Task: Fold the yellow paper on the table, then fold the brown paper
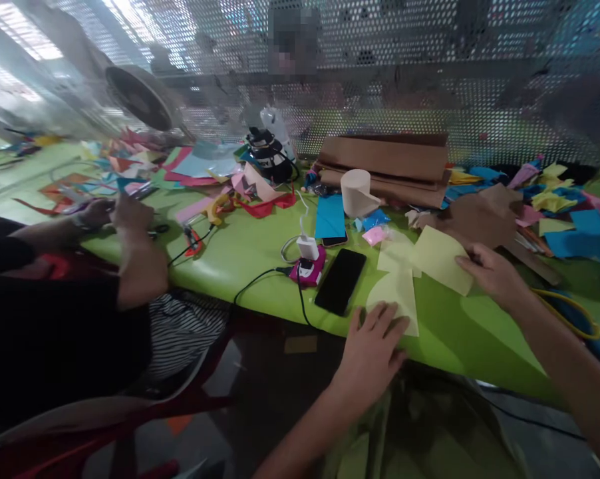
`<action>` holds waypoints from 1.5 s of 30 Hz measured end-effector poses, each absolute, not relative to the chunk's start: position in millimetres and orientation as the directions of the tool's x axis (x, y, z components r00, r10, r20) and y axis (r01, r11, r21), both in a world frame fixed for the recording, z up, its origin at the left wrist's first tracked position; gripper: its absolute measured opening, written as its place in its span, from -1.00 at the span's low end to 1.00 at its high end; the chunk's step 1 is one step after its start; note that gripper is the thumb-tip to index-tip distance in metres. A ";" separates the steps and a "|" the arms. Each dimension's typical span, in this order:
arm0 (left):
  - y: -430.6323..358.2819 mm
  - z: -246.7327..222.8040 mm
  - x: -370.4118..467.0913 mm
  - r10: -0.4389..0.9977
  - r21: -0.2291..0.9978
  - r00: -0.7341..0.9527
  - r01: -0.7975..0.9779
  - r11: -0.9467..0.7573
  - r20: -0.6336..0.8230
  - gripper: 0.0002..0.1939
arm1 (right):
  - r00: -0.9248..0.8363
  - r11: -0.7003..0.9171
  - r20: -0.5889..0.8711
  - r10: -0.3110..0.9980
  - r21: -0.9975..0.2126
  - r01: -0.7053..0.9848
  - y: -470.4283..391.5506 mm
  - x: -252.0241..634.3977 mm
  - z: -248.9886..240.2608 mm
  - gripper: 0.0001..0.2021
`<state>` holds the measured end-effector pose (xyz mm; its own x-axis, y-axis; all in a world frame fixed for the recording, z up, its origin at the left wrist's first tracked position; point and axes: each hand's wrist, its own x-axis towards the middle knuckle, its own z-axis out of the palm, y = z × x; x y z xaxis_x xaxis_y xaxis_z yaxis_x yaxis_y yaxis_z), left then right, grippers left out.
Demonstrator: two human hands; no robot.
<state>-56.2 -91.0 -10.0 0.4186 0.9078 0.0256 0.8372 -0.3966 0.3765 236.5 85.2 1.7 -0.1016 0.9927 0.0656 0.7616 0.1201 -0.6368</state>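
Head view: your right hand (494, 274) pinches a pale-yellow paper rectangle (436, 258) edgewise, leaving its face exposed; your left hand (368, 354), open-fingered, apparently steadies a curved-edge pale-yellow sheet (396, 294).

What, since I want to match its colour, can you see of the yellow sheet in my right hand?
The yellow sheet is pale, plain and four-sided, with a thin, matte, paper-like look. Your right hand pinches its right edge. It lies aslant above the green table, its left end overlapping another pale piece. I see no print; how far it is lifted, I cannot tell.
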 end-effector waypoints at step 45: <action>-86.1 -12.6 -54.9 0.893 0.336 0.449 0.835 -0.436 0.044 -0.44 | -0.392 0.219 -0.095 0.915 -0.700 0.680 -10.3 273.2 19.2 -0.68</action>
